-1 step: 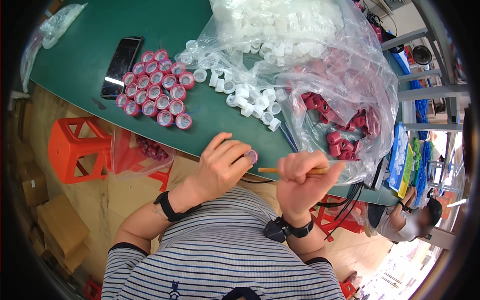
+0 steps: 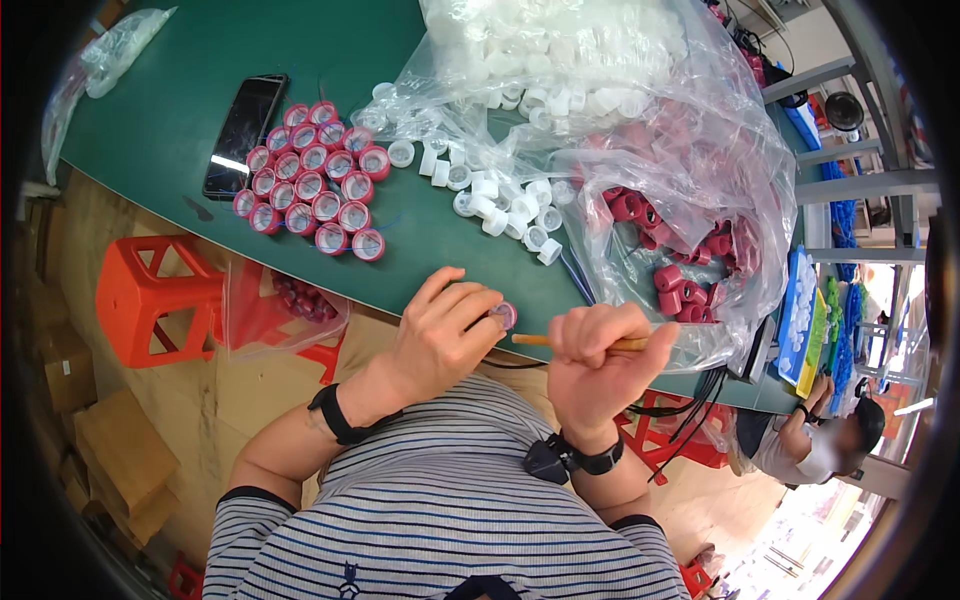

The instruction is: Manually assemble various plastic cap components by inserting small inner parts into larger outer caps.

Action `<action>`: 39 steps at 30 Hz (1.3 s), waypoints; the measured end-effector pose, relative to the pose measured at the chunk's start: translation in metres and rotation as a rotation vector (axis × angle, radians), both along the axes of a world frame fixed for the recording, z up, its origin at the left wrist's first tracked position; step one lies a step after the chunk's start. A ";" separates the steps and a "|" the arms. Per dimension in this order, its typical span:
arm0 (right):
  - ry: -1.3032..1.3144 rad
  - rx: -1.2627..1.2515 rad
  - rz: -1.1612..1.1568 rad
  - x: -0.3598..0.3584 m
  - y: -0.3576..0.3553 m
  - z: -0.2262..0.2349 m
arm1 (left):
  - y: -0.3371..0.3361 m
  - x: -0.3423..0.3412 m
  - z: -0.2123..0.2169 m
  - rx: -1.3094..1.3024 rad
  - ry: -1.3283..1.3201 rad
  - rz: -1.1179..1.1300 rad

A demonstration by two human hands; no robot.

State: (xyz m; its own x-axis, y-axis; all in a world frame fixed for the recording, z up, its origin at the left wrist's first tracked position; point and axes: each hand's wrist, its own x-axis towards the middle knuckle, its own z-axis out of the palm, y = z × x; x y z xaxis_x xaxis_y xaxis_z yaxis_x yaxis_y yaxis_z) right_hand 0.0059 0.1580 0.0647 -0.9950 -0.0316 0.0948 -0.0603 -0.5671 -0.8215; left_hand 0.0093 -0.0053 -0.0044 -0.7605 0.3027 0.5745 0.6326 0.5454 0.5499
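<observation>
My left hand (image 2: 448, 328) is closed on a small red cap with a pale inside (image 2: 507, 316), held at the table's front edge. Just to its right, my right hand (image 2: 600, 365) grips a thin wooden stick (image 2: 531, 340), whose tip points left at the cap and stays a little apart from it. Rows of red caps with clear inserts (image 2: 311, 184) stand on the green table beyond my left hand. Loose white caps (image 2: 514, 208) lie scattered farther off, ahead of my hands. Farther right, red caps (image 2: 676, 290) spill inside an open clear bag (image 2: 600, 160).
A black phone (image 2: 245, 135) lies left of the red rows on the green table (image 2: 370, 40). White caps (image 2: 560, 45) fill a bag at the back. A red stool (image 2: 160, 300) and cardboard boxes (image 2: 125, 450) stand at left. Another person (image 2: 810, 440) sits at right.
My right hand with the wooden stick has shifted slightly left, bringing the stick's tip nearer the cap. My left hand has barely moved.
</observation>
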 end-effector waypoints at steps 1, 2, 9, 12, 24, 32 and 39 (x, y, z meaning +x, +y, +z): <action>0.006 -0.005 -0.034 0.001 -0.005 -0.002 | 0.001 0.000 -0.001 -0.004 0.005 0.002; 0.007 -0.007 -0.031 0.000 -0.007 -0.004 | 0.002 -0.001 -0.001 -0.009 0.010 0.004; 0.100 0.100 -0.062 -0.006 -0.016 -0.014 | 0.001 0.003 -0.004 0.185 -0.176 0.001; 0.113 0.168 -0.090 -0.010 -0.020 -0.015 | 0.001 0.001 -0.004 0.218 -0.183 0.007; 0.337 0.506 -0.029 -0.013 -0.021 -0.035 | 0.002 -0.002 -0.005 0.320 -0.210 -0.018; 0.034 0.093 0.004 -0.009 -0.012 -0.024 | 0.004 0.000 -0.009 0.244 -0.184 0.050; 0.157 0.394 -0.030 -0.006 -0.019 -0.037 | 0.004 -0.001 -0.007 0.235 -0.166 0.031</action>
